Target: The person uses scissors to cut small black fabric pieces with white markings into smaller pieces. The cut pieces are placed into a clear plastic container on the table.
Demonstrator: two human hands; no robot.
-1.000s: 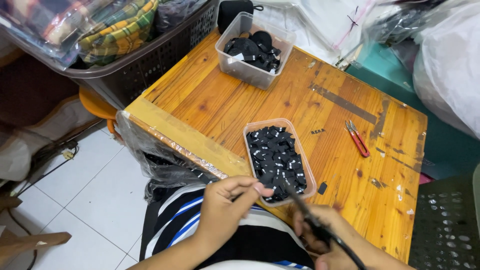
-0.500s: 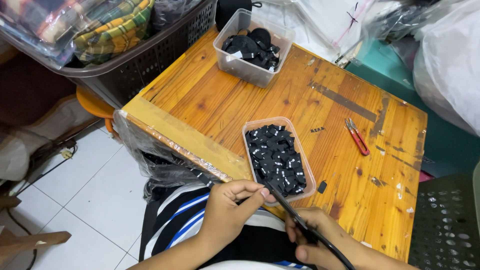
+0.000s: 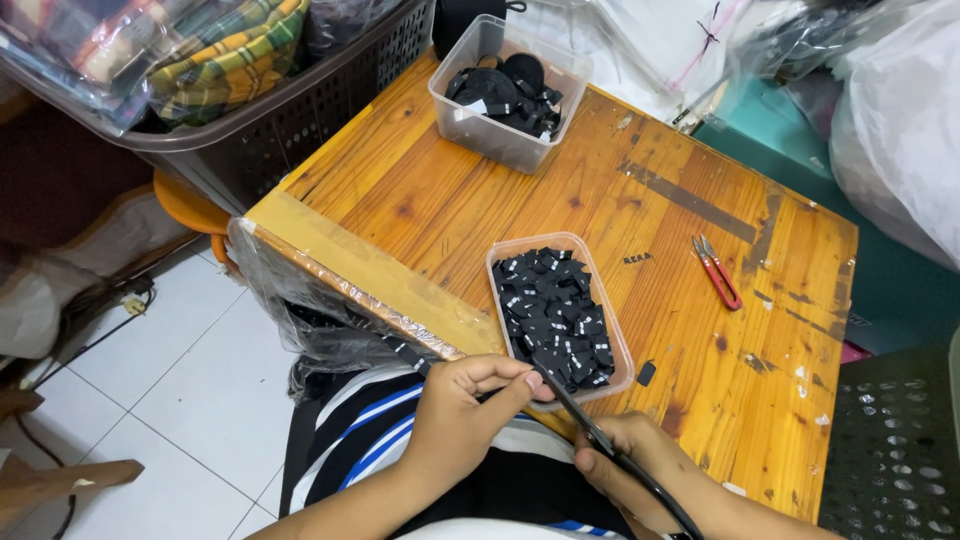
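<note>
**Scissors at the tub of black pieces**

Right hand [image 3: 625, 460] is clenched around black-handled long scissors [image 3: 585, 420]; left hand [image 3: 465, 410] pinches a thin black strip [image 3: 415, 360] just beside the clear plastic tub [image 3: 500, 262] of small black pieces [image 3: 555, 315]; red thread snips [image 3: 716, 272] lie well apart from the tub.

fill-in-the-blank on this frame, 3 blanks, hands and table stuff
The right hand holds black ____.
The red snips lie on the wooden ____, apart from both hands.
The left hand is at the near rim of the oblong tub of small ____ pieces.

Missing words: scissors; table; black
</note>
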